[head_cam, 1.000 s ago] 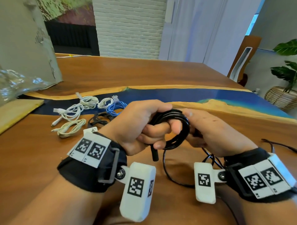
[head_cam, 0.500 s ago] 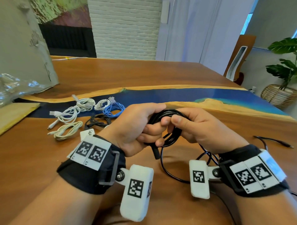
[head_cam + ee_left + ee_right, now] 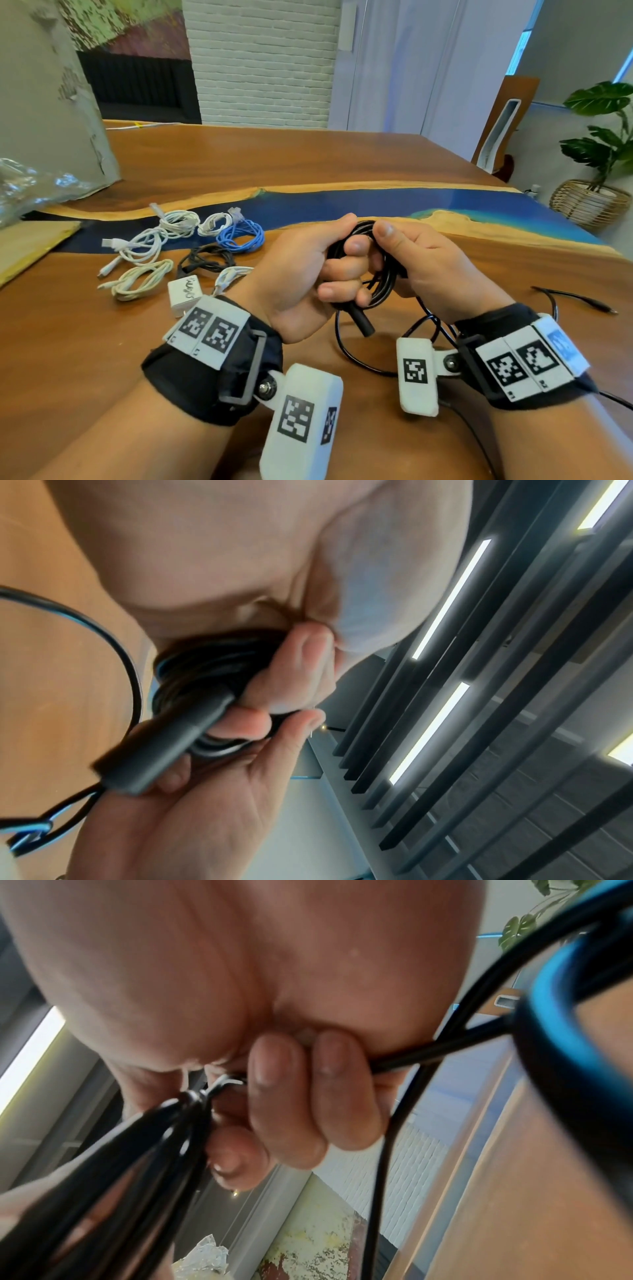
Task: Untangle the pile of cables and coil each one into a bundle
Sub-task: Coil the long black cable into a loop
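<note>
two hands present. left hand (image 3: 305,270) clamped round one black cable coil (image 3: 380,281), one plug (image 3: 361,320) hanging below its fingers. right hand (image 3: 435,270) curled onto the same coil, touching the left. left of the left hand: one blue bundle (image 3: 241,236), one black bundle (image 3: 205,260), about five white bundles (image 3: 144,279), count uncertain.

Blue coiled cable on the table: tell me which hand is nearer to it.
Left. The left hand is just right of the blue coiled cable; the right hand sits farther right, beyond the black cable both grip.
</note>
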The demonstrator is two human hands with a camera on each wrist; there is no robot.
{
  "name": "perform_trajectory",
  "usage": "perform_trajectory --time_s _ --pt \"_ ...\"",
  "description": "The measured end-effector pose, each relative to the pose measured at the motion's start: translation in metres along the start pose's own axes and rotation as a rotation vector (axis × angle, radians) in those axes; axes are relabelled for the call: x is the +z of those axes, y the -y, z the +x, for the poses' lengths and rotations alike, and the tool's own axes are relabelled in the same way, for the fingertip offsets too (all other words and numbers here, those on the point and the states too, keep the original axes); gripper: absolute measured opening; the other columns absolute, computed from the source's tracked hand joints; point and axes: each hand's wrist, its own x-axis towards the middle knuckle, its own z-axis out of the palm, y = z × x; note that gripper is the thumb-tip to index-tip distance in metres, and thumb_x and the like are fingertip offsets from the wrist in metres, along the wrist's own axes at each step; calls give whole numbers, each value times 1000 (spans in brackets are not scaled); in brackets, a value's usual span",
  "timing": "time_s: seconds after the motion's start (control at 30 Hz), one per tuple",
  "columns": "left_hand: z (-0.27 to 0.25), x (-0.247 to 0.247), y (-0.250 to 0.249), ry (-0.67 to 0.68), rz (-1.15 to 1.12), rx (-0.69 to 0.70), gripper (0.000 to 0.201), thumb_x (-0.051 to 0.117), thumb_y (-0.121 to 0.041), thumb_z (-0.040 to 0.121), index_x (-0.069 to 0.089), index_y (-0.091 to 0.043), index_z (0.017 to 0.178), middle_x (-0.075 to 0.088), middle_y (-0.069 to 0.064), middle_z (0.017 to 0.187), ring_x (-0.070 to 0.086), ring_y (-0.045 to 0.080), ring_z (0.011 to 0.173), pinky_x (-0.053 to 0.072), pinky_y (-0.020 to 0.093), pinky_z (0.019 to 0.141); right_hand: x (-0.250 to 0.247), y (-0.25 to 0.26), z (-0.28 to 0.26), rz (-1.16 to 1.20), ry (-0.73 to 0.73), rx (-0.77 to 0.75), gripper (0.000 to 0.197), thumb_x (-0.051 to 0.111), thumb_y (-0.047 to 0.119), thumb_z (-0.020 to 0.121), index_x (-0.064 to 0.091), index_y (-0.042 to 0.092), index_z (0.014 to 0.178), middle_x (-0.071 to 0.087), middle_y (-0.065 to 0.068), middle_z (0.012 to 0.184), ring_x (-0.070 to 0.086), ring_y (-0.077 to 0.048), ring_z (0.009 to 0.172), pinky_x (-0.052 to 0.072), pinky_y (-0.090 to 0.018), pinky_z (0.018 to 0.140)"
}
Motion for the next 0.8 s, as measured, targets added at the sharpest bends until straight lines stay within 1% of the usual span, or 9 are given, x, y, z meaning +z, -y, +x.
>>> perform_trajectory --time_s 0.13,0.23,0.3,0.4,0.5,0.57,0.6,0.67,0.8 --pt "0 -3 -5 -4 -222 124 43 29 -40 109 46 -17 77 27 -7 52 33 10 40 47 27 67 -4 2 -1 -24 33 83 42 34 36 112 57 2 104 41 -12 62 34 -10 43 25 -20 40" --pt "0 -12 -12 -28 -406 329 39 27 -37 110 45 -16 83 43 -5 58 54 12 53 56 30 78 -8 -1 -2 -221 77 130 26 35 19 111 61 17 110 38 -8 66 34 -10 49 28 -20 43" --pt "0 -17 -15 -71 -489 451 40 26 -36 111 46 -15 84 62 -1 72 71 18 74 59 33 84 -7 -2 -3 -355 142 184 29 37 19 111 64 28 115 43 0 62 40 -7 51 35 -20 50" --pt "1 -19 -18 -177 -513 534 41 23 -37 112 44 -16 85 76 12 106 74 28 100 56 39 92 -3 2 -6 -524 252 233 28 40 28 110 66 38 116 52 4 60 46 -8 54 39 -24 59" --pt "5 -14 -14 -331 -246 522 38 25 -37 112 44 -15 88 74 14 119 73 32 106 56 44 90 4 13 -10 -544 329 198 30 48 35 107 71 44 89 56 4 57 50 -7 54 48 -27 66" --pt "9 -13 -7 -427 133 454 34 29 -34 112 49 -9 100 76 7 115 74 28 103 56 51 85 13 20 -12 -548 355 132 39 59 37 103 66 29 65 50 5 53 45 -6 51 47 -32 61" --pt "9 -12 -4 -440 324 395 33 32 -33 112 50 -6 106 78 2 109 75 23 99 54 53 86 15 22 -13 -552 327 86 41 65 35 100 63 20 62 47 8 50 42 -3 49 40 -24 56" --pt "6 -11 -1 -403 610 251 31 35 -32 111 51 -7 101 79 -3 89 75 15 81 54 51 86 12 22 -12 -560 176 -25 36 75 28 92 66 11 61 51 12 47 47 2 50 37 -15 53" --pt "3 -3 -1 -235 956 47 36 36 -28 110 53 -12 83 67 4 62 58 20 56 51 40 69 -7 20 -13 -534 -117 -138 35 90 37 69 66 15 59 63 -2 57 51 -5 52 40 -20 50"
